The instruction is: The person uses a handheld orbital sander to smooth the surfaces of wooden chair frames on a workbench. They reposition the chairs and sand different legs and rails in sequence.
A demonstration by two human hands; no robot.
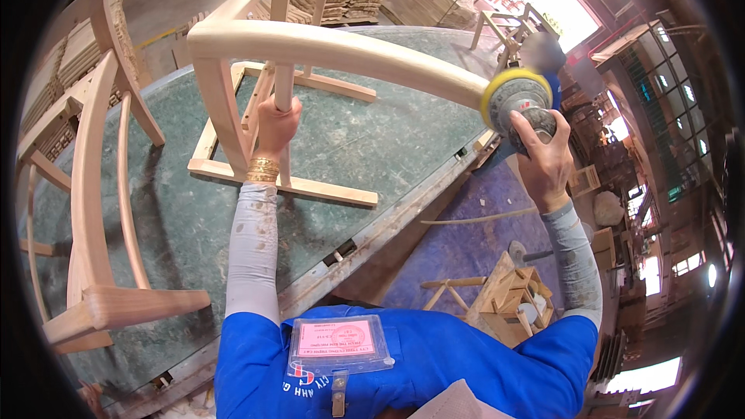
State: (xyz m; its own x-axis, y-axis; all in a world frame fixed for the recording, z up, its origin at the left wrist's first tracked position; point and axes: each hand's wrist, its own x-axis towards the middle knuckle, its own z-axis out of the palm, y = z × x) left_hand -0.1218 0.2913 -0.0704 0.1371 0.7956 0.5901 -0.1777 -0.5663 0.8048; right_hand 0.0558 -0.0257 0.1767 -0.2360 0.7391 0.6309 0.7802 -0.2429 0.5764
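Note:
A pale wooden chair frame (326, 45) stands tilted on the green-topped table, its long curved rail running to the right. My left hand (277, 128) is closed around one of its upright round bars, below that rail. In my right hand (545, 161) is a round power sander (518, 101) with a yellow-edged pad. The pad is at the rail's right end and appears to touch it; the exact contact is hidden behind the sander. My fingers wrap over the sander's dark top.
Another wooden chair frame (93, 217) stands on the left part of the green table (341, 140). Right of the table's edge, a wooden box (516, 302) holding round discs sits low down. Stacked wood (345, 1) lies beyond the table. A person in blue, partly hidden, is behind the sander.

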